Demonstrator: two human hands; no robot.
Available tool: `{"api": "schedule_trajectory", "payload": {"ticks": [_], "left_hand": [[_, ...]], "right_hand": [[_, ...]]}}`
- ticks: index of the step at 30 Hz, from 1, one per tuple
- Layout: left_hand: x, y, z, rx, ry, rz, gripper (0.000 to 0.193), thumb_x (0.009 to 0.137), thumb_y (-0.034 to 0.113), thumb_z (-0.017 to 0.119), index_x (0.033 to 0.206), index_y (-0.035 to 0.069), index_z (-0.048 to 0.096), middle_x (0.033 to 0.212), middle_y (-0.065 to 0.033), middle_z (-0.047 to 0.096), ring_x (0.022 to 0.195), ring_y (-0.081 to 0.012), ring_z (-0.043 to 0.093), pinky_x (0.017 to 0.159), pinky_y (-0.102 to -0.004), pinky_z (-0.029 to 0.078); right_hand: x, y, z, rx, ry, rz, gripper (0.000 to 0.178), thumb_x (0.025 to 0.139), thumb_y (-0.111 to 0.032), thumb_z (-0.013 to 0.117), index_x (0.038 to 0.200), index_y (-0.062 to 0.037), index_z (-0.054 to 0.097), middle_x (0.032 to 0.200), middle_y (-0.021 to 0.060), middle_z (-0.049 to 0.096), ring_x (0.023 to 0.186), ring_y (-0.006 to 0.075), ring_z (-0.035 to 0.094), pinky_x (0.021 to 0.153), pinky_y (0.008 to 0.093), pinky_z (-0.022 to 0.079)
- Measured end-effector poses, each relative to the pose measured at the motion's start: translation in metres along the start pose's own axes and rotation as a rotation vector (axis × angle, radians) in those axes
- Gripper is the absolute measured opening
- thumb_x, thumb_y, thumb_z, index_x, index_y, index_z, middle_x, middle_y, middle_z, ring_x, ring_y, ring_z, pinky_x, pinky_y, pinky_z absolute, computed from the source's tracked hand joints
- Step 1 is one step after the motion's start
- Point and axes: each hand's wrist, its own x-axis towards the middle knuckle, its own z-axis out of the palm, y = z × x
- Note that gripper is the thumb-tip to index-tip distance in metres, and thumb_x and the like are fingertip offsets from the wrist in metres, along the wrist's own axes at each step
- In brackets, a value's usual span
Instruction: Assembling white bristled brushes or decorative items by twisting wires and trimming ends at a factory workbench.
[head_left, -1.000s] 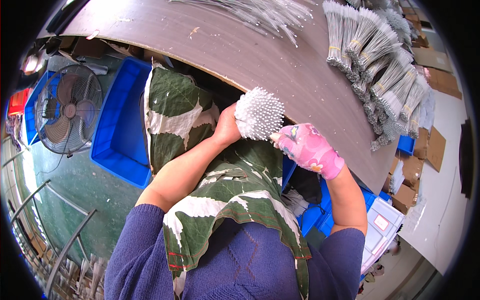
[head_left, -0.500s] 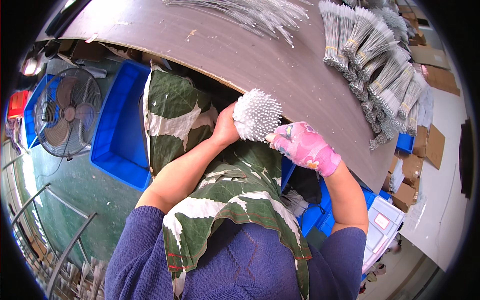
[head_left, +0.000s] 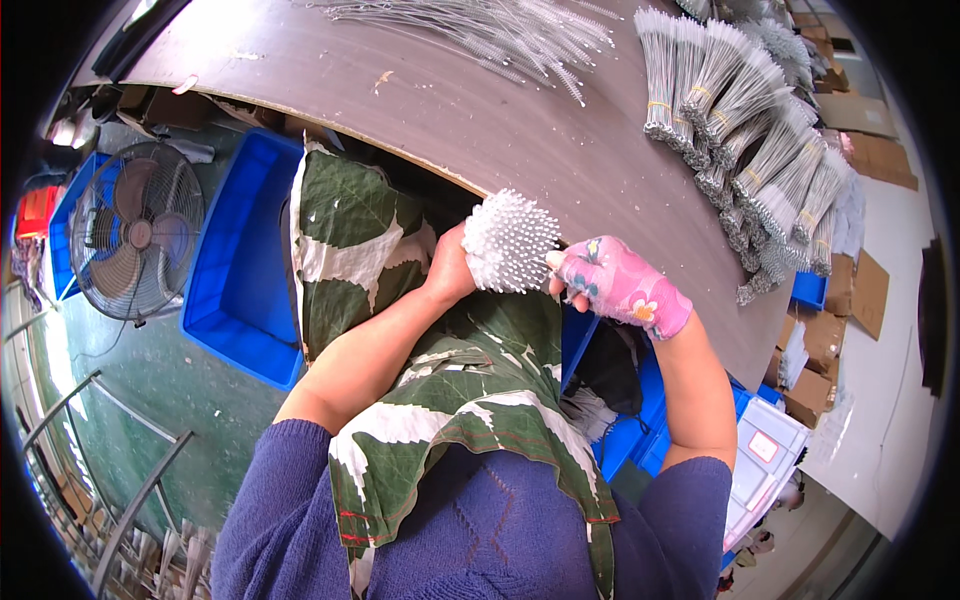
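My left hand [head_left: 450, 266] is wrapped round a bundle of thin tube brushes [head_left: 508, 240], its white bristled tips fanned toward me; the stems are hidden. It is held above my lap, by the table's near edge. Just right of the bundle is my right hand [head_left: 617, 284], in a pink flowered glove with bare fingertips. Its fingers are curled in and the thumb points at the bundle, with a small gap between. Whether anything is pinched in those fingers cannot be made out.
Loose tube brushes [head_left: 490, 38] lie at the table's [head_left: 400, 110] far side. Banded brush bundles [head_left: 745, 120] are piled at its right. A blue bin [head_left: 240, 270] and a fan [head_left: 138, 235] stand on the left. Below my right arm is a pale grey lidded box [head_left: 765, 445].
My right hand has drawn back a little to the right from the bundle, and its curled fingers now show. My left hand keeps its hold, with the bundle slightly lower.
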Motion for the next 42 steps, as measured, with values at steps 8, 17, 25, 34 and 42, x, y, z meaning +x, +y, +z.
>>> {"api": "schedule_trajectory", "payload": {"ticks": [8, 17, 25, 34, 42], "left_hand": [[0.001, 0.001, 0.001, -0.167, 0.028, -0.040, 0.035, 0.075, 0.012, 0.071, 0.107, 0.003, 0.061, 0.104, -0.0105, 0.066, 0.097, -0.0180, 0.062, 0.085, -0.0314, 0.048], [0.001, 0.002, -0.002, 0.129, 0.045, 0.061, 0.041, 0.072, 0.009, 0.072, 0.111, 0.005, 0.061, 0.107, -0.0122, 0.065, 0.100, -0.0218, 0.062, 0.087, -0.0323, 0.047], [0.001, -0.005, 0.000, -0.030, 0.051, -0.031, 0.041, 0.073, 0.010, 0.071, 0.112, 0.005, 0.060, 0.106, -0.0125, 0.065, 0.100, -0.0247, 0.062, 0.086, -0.0327, 0.047], [-0.006, 0.007, -0.001, 0.065, -0.011, 0.024, 0.029, 0.077, 0.010, 0.068, 0.105, 0.001, 0.062, 0.099, -0.0076, 0.068, 0.092, -0.0105, 0.060, 0.082, -0.0298, 0.048], [-0.005, 0.004, -0.003, 0.187, -0.019, 0.026, 0.029, 0.077, 0.009, 0.068, 0.104, 0.001, 0.062, 0.099, -0.0083, 0.068, 0.092, -0.0132, 0.061, 0.082, -0.0306, 0.048]], "right_hand": [[0.010, -0.004, -0.004, -0.094, -0.034, -0.017, 0.040, 0.090, -0.039, 0.056, 0.074, -0.0029, 0.064, 0.064, 0.0012, 0.059, 0.054, 0.0080, 0.050, 0.054, 0.0251, 0.042], [0.007, -0.007, 0.000, -0.488, 0.132, -0.234, 0.041, 0.089, -0.040, 0.056, 0.074, -0.0026, 0.064, 0.062, 0.0014, 0.056, 0.057, 0.0102, 0.050, 0.055, 0.0279, 0.041], [0.004, 0.000, -0.001, -0.129, 0.019, -0.088, 0.041, 0.090, -0.040, 0.056, 0.075, -0.0025, 0.064, 0.059, -0.0006, 0.053, 0.054, 0.0087, 0.047, 0.054, 0.0260, 0.039], [-0.006, -0.009, -0.003, -0.021, -0.019, 0.033, 0.038, 0.090, -0.039, 0.055, 0.075, -0.0055, 0.064, 0.055, -0.0033, 0.051, 0.049, 0.0053, 0.045, 0.046, 0.0218, 0.035], [0.000, -0.009, -0.005, -0.119, 0.006, -0.044, 0.038, 0.089, -0.038, 0.056, 0.075, -0.0032, 0.063, 0.059, -0.0002, 0.054, 0.054, 0.0069, 0.048, 0.050, 0.0242, 0.039]]}}
